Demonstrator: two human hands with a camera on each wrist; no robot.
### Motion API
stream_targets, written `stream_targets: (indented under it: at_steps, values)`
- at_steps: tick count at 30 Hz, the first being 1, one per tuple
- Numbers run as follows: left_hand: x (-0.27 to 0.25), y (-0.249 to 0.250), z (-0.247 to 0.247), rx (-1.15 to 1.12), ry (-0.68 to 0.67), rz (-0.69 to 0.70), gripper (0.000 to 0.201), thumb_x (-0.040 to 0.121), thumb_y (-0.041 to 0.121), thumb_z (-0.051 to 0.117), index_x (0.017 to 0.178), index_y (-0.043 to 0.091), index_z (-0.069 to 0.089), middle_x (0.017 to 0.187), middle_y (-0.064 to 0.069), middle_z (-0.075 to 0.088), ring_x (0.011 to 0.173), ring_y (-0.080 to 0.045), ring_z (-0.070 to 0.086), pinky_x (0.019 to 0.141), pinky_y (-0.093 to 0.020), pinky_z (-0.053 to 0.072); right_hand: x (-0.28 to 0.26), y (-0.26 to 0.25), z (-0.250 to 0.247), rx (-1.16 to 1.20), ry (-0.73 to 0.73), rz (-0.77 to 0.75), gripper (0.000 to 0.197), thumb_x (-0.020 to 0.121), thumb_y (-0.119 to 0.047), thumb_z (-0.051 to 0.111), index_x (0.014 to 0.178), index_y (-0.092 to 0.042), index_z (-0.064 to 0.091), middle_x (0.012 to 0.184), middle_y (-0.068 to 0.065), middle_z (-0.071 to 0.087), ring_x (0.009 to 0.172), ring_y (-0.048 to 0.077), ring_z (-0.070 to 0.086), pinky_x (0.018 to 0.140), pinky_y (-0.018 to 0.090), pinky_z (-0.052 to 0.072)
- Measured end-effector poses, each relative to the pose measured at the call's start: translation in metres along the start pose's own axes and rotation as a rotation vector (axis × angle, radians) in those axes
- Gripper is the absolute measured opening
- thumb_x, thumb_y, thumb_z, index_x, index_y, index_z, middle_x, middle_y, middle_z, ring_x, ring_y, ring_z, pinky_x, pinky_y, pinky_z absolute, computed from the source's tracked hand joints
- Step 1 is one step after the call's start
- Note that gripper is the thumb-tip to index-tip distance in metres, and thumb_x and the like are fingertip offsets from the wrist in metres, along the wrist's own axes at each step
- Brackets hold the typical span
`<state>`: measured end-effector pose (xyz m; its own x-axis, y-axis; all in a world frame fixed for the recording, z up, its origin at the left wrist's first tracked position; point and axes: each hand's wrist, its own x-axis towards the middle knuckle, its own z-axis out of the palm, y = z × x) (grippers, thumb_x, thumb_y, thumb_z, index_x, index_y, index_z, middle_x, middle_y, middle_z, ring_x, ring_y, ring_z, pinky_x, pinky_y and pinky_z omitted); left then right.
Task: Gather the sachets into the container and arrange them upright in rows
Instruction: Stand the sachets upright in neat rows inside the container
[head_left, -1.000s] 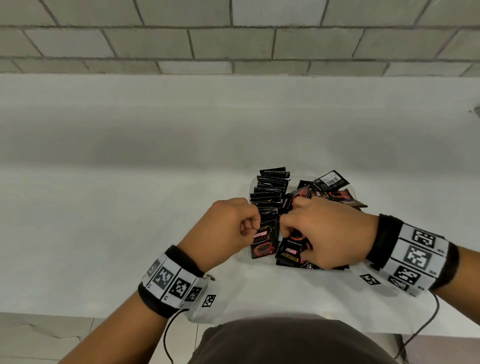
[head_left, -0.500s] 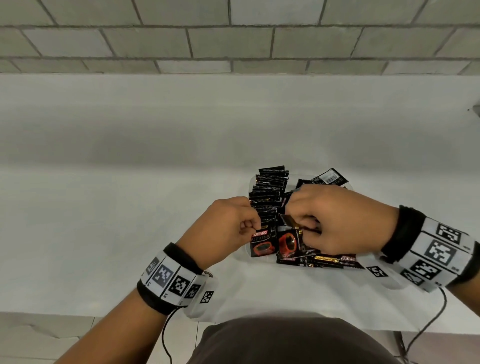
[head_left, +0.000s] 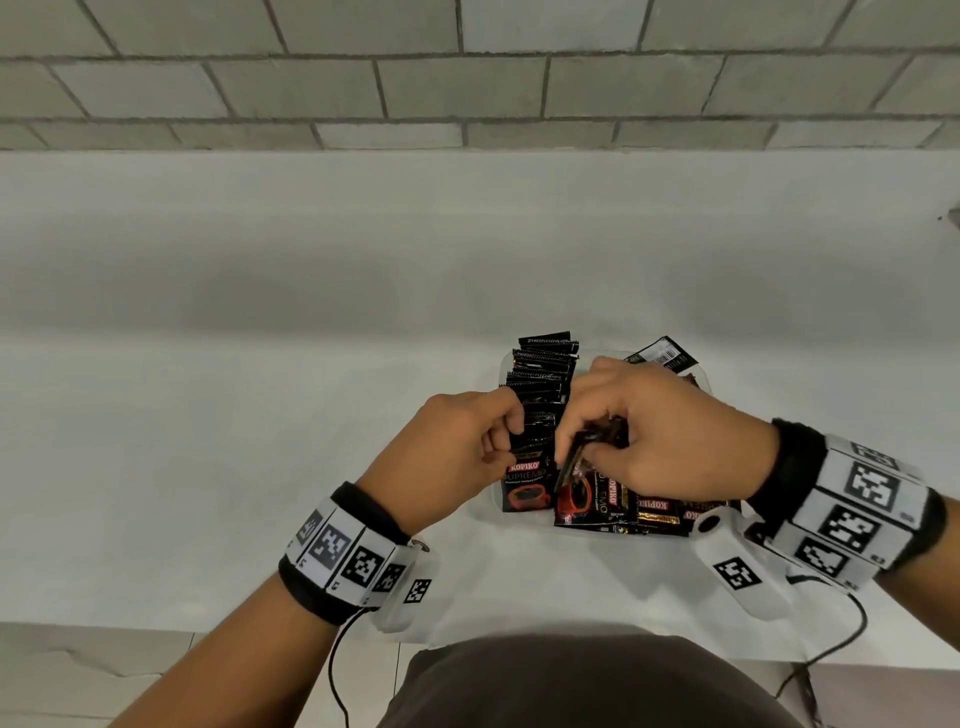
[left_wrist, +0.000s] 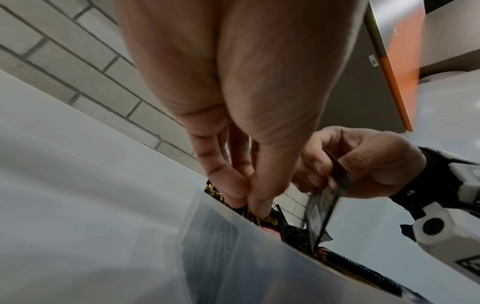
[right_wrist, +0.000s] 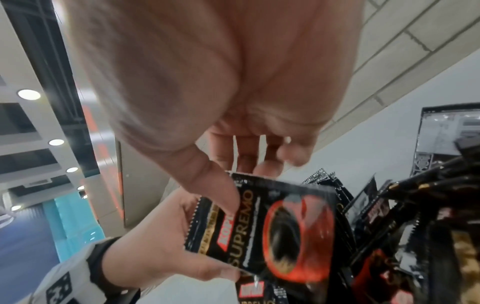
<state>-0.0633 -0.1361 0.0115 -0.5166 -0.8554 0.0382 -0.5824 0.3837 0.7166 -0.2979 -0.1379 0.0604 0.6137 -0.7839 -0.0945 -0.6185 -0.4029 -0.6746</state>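
Left hand (head_left: 457, 457) fingers (left_wrist: 228, 185) curled, pinching the front sachet of the upright row (head_left: 540, 395) at the container's (head_left: 503, 364) left side. Right hand (head_left: 670, 431) thumb and fingers pinching a single sachet (right_wrist: 275, 232) over the loose pile (head_left: 649, 512). White counter (head_left: 208, 441) bare all round; brick wall (head_left: 467, 73) behind.
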Motion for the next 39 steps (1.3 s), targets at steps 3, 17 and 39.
stream_targets:
  at_steps: [3, 17, 39]
  values:
    - [0.0, -0.001, 0.0, -0.009, 0.003, -0.007, 0.028, 0.079, -0.002, 0.075, 0.097, 0.017, 0.064, 0.08, 0.008, 0.065, 0.071, -0.007, 0.057, 0.067, -0.011, 0.045, 0.0, -0.003, -0.001, 0.125, 0.04, 0.078, 0.024, 0.078, -0.004, 0.077, 0.085, -0.027, 0.075, 0.073, -0.004, 0.067, 0.062, 0.008, 0.061, 0.059, 0.016, 0.046]
    - [-0.007, 0.0, -0.004, -0.141, -0.038, 0.057, 0.015, 0.087, 0.017, 0.077, 0.101, 0.019, 0.072, 0.092, 0.009, 0.066, 0.077, -0.015, 0.067, 0.072, -0.027, 0.058, 0.021, -0.004, 0.038, -0.509, -0.087, 0.215, 0.03, 0.082, -0.05, 0.071, 0.074, -0.029, 0.05, 0.066, -0.01, 0.052, 0.069, 0.015, 0.056, 0.064, 0.033, 0.051]
    - [0.005, 0.001, 0.012, 0.289, -0.105, -0.006, 0.021, 0.086, 0.037, 0.078, 0.092, 0.027, 0.06, 0.104, 0.013, 0.052, 0.072, -0.014, 0.058, 0.069, -0.039, 0.053, -0.01, 0.013, -0.01, -0.31, 0.004, 0.353, 0.018, 0.09, -0.023, 0.072, 0.1, -0.036, 0.064, 0.091, -0.016, 0.055, 0.079, 0.0, 0.05, 0.071, 0.026, 0.041]
